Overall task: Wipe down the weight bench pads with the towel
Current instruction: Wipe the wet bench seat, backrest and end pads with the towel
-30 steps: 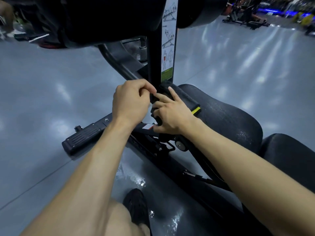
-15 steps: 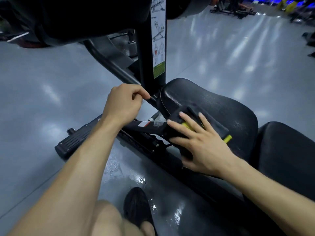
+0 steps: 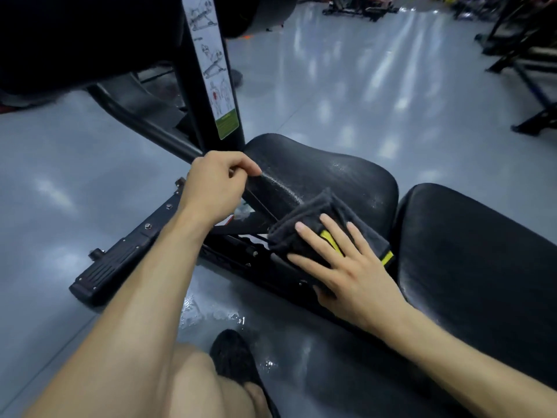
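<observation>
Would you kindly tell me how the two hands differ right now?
The right hand lies flat, fingers spread, pressing the towel on the seat pad; the left hand is curled, apparently gripping the pad's edge. Right touches cloth, left does not. Both are bare.

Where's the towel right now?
In the head view, the dark towel lies right of centre, on the near edge of the seat pad, pressed flat under the right hand.

Black seat pad point(image 3: 325, 176) mid-frame has a folded dark towel point(image 3: 313, 224) lying on its lower left edge; grey floor point(image 3: 361, 86) underneath, wet patch point(image 3: 211, 312) at bottom center.
</observation>
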